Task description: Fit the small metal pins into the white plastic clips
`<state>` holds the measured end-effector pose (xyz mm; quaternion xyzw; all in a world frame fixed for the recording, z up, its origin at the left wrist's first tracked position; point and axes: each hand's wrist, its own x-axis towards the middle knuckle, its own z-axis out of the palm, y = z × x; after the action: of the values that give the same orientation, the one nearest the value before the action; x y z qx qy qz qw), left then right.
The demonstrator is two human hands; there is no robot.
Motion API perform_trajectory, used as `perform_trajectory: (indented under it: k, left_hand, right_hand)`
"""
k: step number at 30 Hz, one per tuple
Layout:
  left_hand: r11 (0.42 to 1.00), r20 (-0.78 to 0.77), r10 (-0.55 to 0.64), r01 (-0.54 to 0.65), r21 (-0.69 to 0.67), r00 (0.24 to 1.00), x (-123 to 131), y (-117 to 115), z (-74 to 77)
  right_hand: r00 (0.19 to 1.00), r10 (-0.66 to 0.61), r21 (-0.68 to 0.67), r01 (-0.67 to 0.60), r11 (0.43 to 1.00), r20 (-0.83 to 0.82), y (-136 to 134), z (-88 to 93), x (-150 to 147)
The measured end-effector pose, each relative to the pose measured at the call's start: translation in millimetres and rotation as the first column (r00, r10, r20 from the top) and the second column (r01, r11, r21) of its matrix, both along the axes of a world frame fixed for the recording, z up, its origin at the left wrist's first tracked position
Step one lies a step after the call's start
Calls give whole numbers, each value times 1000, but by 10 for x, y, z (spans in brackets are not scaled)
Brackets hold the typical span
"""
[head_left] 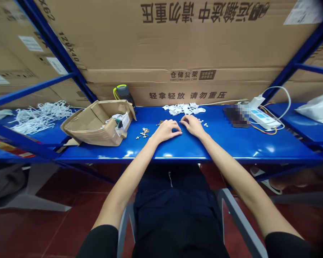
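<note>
My left hand (pixel 167 131) rests low over the blue shelf top (pixel 218 143), thumb and forefinger curled together in a pinch. Whatever sits between those fingertips is too small to make out. Close beside it, my right hand (pixel 193 125) is also pinched, its fingertips pointing toward the left hand and hiding any small item in them. Small metal pins (pixel 144 133) lie loose left of my left hand, and brass-coloured pieces (pixel 160 123) show just behind it. Flat white plastic pieces (pixel 184 109) are heaped behind both hands. Small white discs (pixel 206 124) lie to the right of my right hand.
An open cardboard box (pixel 94 125) with small parts stands left, a dark cylinder with a yellow-green loop (pixel 125 94) behind it. White cords (pixel 43 116) are piled far left. A power strip (pixel 266 118) with cables sits right. Large cardboard (pixel 177 46) closes off the back.
</note>
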<state>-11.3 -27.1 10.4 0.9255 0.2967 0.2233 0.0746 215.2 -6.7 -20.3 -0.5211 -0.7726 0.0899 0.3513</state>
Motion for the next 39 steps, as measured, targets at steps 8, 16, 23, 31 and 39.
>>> perform_trajectory:
  k: [8,16,23,31,39]
  left_hand:
    - [993,-50,118,-117,25,992,-19,58,-18]
    - [990,7,137,-137,-9,990,-34,-8,36]
    - [995,-13,96,-96,10,995,-36,37,-12]
    - [992,-38,118,-116,44,992,-39,62,-43]
    - [993,-21,120,-120,-5,993,-57,86,-24]
  right_hand:
    - [999,-11,-13,11,1000,30,4,11,2]
    - [999,-28,-29,29,999,23,15,5,13]
    - [1000,-20,-27,20,999,13,34,-17,20]
    - [999,-26,-57,28,998,26,21,8,15]
    - [999,-30,-56,32,998,30,19,12,12]
